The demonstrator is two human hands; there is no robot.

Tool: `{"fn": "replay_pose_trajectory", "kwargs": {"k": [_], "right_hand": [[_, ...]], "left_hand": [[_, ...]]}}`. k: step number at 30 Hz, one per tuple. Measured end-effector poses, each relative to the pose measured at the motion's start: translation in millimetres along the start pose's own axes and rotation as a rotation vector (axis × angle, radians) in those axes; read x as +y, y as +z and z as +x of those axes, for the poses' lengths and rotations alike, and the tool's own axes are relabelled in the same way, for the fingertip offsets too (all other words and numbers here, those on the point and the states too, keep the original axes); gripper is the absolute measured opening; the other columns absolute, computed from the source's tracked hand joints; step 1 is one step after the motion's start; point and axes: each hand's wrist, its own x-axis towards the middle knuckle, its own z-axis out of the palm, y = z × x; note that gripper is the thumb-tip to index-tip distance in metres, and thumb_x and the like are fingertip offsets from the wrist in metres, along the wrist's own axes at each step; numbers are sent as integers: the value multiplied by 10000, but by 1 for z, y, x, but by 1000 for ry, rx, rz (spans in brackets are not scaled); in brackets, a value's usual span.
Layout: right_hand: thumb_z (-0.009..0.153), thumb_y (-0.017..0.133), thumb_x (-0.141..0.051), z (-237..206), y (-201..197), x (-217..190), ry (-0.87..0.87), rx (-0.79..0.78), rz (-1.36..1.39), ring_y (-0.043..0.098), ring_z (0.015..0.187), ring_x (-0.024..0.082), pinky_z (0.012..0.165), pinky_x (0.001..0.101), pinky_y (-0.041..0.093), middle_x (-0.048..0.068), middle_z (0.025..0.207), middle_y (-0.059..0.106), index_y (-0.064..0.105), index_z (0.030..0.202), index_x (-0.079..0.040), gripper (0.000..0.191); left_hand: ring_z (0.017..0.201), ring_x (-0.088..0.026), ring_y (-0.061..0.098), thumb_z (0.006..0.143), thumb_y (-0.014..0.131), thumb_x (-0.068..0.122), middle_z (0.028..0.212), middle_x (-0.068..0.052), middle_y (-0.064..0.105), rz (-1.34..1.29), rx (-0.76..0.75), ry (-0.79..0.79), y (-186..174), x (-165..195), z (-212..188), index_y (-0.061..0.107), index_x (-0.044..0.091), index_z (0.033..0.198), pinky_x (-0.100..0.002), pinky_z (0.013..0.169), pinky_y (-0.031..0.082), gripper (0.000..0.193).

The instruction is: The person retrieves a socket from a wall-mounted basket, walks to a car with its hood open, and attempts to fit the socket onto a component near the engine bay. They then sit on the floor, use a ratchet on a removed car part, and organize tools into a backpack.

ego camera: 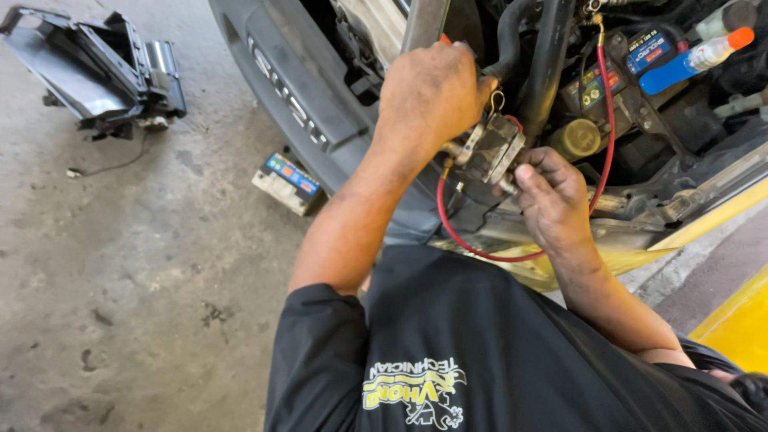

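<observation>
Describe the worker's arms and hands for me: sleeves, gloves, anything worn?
Both hands, left hand and right hand, are bare with no gloves, smudged with dark grease. Forearms are uncovered. Short black sleeves of a black shirt end near the elbows. No watch or rings visible.

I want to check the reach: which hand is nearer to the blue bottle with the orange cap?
Right. The right hand is below-left of the blue bottle; the left hand is farther left, atop the grey metal part.
</observation>
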Motion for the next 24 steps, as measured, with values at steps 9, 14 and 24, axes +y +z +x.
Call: {"fn": "replay_pose_trajectory", "kwargs": {"k": [9,14,24], "right_hand": [[996,691,-55,-5,7,-3,-22,50,-105,673,966,139,907,295,552,81,1077,711,627,1123,19,160],[1047,680,-158,-11,7,-5,8,128,-458,556,799,56,720,218,441,5,926,672,671,1099,6,172],[1103,667,-206,-17,-4,-8,-43,130,-760,465,741,43,660,224,401,-19,815,571,625,945,11,272]], "left_hand": [[600,-358,714,778,798,450,637,-178,699,6,-72,-61,-1,5,-6,713,37,698,-454,522,549,429],[602,-365,711,791,794,431,659,-183,702,27,-50,-36,-2,8,-9,712,29,721,-457,537,554,417],[598,-367,703,833,779,445,645,-170,693,49,-84,-62,5,19,-7,678,37,746,-467,546,550,429]]}}
